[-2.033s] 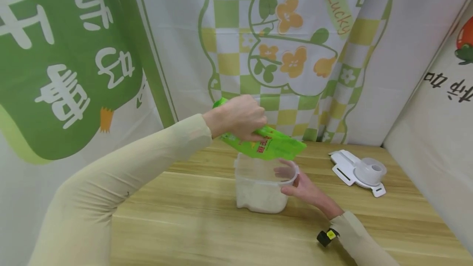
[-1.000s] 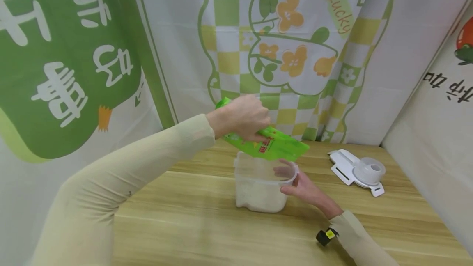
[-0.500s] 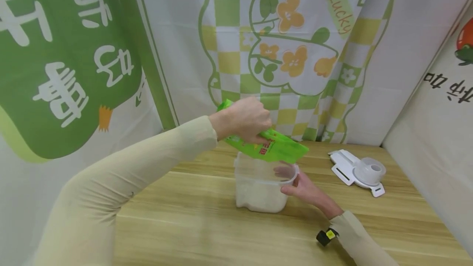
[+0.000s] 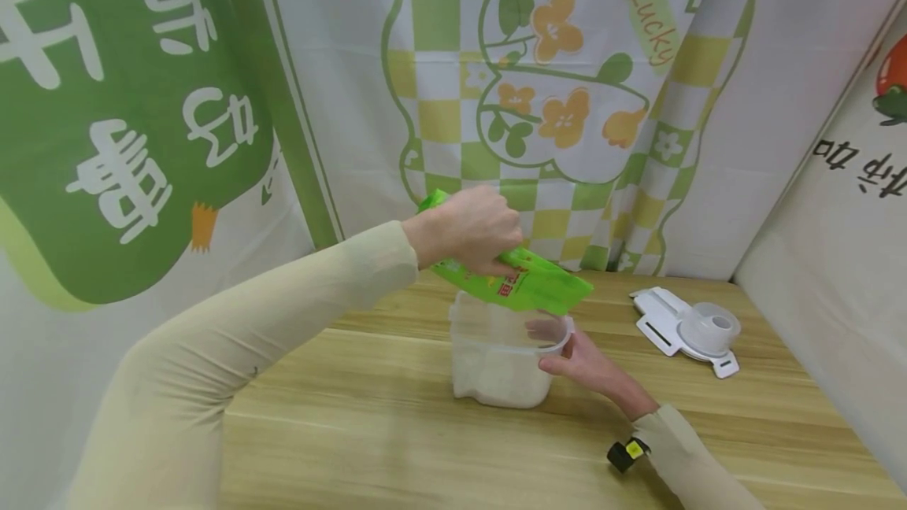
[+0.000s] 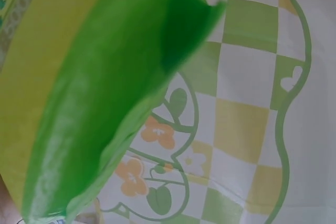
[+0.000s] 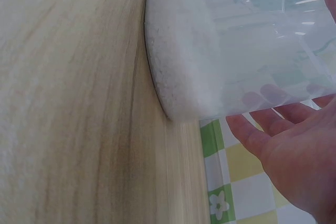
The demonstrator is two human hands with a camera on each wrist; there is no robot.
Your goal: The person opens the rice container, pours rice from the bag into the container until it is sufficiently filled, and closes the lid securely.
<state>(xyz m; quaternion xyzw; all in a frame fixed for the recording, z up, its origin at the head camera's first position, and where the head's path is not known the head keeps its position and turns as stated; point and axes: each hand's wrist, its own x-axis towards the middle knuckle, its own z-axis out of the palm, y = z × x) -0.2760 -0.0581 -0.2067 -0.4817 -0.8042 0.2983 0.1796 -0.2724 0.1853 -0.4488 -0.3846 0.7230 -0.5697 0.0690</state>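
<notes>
My left hand [image 4: 473, 228] grips a bright green printed plastic bag [image 4: 527, 282] from above, its fingers curled over the top side. The bag lies tilted, its right end lower, just above the mouth of a clear plastic container [image 4: 496, 337]. In the left wrist view the green bag [image 5: 105, 87] fills the left side. Around the right side of the container my right hand [image 4: 584, 364] holds on, thumb in front and fingers behind the wall. White grainy stuff [image 6: 181, 51] fills the container's lower part. Whether anything falls from the bag cannot be seen.
To the right on the wooden table [image 4: 340, 431] lies a white lid [image 4: 662, 321] with a clear cup [image 4: 711, 327] on it. Printed cloth curtains [image 4: 439, 132] hang behind and at both sides. A small black camera [image 4: 625, 455] sits at my right wrist.
Since two seconds ago, my left hand and the bag have shifted slightly right, and the bag's right end sits a little lower. The container and right hand stay in place.
</notes>
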